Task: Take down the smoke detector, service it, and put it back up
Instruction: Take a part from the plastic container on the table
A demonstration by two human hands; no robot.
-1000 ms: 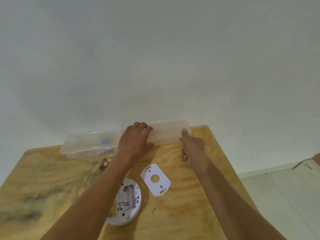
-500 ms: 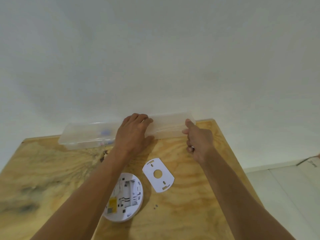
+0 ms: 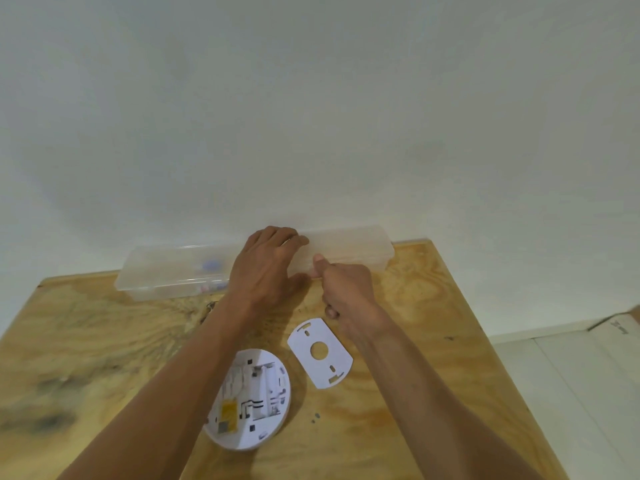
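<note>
A round white smoke detector (image 3: 254, 398) lies face down on the plywood table (image 3: 415, 358), its open back showing a yellow label. Its flat white mounting plate (image 3: 320, 351) lies just to the right of it. A long translucent plastic box (image 3: 166, 271) stands against the wall at the table's far edge. My left hand (image 3: 266, 268) rests flat on the box lid near its middle. Close beside it, my right hand (image 3: 346, 289) is curled, with the thumb pressed against the front edge of the lid.
Small coloured items (image 3: 211, 265) show blurred through the box. Two tiny dark specks, perhaps screws (image 3: 315, 417), lie right of the detector. A white wall rises behind the table. At the right lies a light floor with a cardboard box corner (image 3: 620, 323).
My right hand has slid left along the box's front edge, from its right end toward my left hand. The left hand stays on the lid.
</note>
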